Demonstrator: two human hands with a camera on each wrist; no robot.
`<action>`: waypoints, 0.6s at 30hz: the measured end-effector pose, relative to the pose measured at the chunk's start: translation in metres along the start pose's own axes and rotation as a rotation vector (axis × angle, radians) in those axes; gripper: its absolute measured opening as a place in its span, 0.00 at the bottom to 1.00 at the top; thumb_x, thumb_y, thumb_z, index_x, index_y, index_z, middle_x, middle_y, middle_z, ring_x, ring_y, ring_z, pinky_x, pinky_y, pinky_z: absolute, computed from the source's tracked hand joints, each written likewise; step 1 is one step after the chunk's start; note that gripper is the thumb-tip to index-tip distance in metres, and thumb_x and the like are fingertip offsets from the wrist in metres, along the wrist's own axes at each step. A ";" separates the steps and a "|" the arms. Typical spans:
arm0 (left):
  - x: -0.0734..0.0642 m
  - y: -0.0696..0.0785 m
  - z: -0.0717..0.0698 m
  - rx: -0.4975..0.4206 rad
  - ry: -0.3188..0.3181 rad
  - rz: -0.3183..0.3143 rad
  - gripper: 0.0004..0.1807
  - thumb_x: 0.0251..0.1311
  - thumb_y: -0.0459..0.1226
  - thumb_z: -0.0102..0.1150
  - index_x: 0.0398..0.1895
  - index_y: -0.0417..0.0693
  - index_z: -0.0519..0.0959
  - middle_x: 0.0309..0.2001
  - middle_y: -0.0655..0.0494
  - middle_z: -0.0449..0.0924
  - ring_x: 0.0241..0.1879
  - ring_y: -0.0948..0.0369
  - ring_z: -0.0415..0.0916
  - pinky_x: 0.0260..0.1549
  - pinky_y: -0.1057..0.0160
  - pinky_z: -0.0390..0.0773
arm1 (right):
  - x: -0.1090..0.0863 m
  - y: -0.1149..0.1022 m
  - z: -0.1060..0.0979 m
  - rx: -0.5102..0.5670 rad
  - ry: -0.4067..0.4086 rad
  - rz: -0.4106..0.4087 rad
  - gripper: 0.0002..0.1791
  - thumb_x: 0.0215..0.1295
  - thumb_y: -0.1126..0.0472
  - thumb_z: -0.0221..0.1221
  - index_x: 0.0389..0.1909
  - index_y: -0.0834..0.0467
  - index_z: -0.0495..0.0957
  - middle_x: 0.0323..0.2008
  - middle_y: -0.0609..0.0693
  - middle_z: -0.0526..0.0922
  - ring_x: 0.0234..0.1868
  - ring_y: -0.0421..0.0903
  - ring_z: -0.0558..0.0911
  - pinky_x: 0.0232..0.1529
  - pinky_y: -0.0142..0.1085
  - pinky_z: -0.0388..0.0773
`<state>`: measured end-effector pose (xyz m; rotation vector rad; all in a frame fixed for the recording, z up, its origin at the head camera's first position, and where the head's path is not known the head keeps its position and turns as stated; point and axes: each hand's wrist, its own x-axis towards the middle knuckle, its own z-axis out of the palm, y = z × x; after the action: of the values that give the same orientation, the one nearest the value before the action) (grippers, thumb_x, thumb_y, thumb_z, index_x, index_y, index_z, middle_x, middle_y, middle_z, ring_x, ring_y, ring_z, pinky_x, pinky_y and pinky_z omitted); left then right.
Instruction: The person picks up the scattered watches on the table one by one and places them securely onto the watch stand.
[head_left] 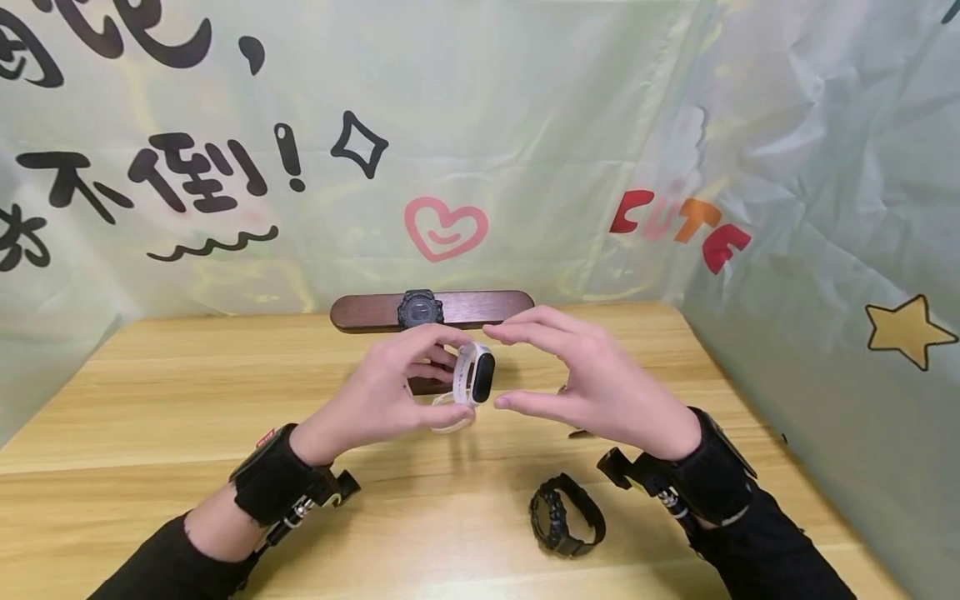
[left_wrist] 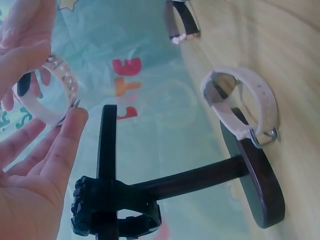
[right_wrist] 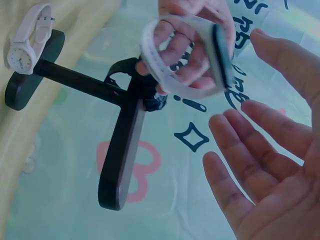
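Left grip point(head_left: 386, 383) pinches band point(head_left: 483, 378); white dial point(right_wrist: 21, 60): right wrist view only.

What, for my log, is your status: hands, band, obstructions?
Left hand grips white band, above table. Right hand open beside it. Nothing visible between right hand and band.

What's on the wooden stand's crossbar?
One black watch, its strap looped around the crossbar. The stretch of bar directly behind the watch's case is covered, so I can't see that.

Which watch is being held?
The white band with the black oval screen, in the left hand; the round-faced white watch and the others are unheld.
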<state>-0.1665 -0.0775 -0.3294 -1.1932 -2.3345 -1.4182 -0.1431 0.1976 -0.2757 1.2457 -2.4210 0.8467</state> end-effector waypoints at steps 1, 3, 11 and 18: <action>0.000 0.001 0.000 -0.015 0.007 -0.004 0.36 0.51 0.32 0.84 0.64 0.46 0.78 0.54 0.49 0.85 0.49 0.58 0.89 0.51 0.59 0.91 | 0.001 0.000 0.001 -0.011 0.004 -0.006 0.37 0.60 0.55 0.80 0.70 0.53 0.80 0.63 0.47 0.83 0.59 0.43 0.85 0.51 0.36 0.87; 0.001 0.003 -0.001 -0.040 0.018 -0.009 0.35 0.51 0.31 0.84 0.64 0.45 0.79 0.55 0.49 0.85 0.49 0.58 0.89 0.52 0.59 0.90 | 0.003 0.001 0.004 -0.035 0.021 -0.026 0.38 0.58 0.54 0.81 0.70 0.54 0.80 0.63 0.47 0.82 0.61 0.45 0.84 0.60 0.41 0.86; 0.002 0.007 -0.001 -0.101 0.050 -0.037 0.37 0.50 0.29 0.85 0.65 0.45 0.79 0.56 0.49 0.84 0.50 0.58 0.89 0.52 0.62 0.90 | 0.005 0.002 0.013 -0.041 0.076 -0.072 0.42 0.55 0.55 0.82 0.71 0.56 0.78 0.64 0.49 0.82 0.62 0.46 0.83 0.63 0.41 0.83; 0.001 0.007 0.001 -0.137 0.079 -0.037 0.38 0.48 0.29 0.85 0.64 0.43 0.78 0.56 0.47 0.84 0.50 0.57 0.89 0.52 0.62 0.90 | 0.007 0.001 0.017 -0.016 0.110 -0.079 0.42 0.54 0.57 0.83 0.71 0.56 0.78 0.64 0.49 0.82 0.62 0.46 0.83 0.66 0.43 0.83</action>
<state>-0.1615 -0.0748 -0.3245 -1.1102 -2.2496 -1.6298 -0.1476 0.1829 -0.2861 1.2458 -2.2736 0.8485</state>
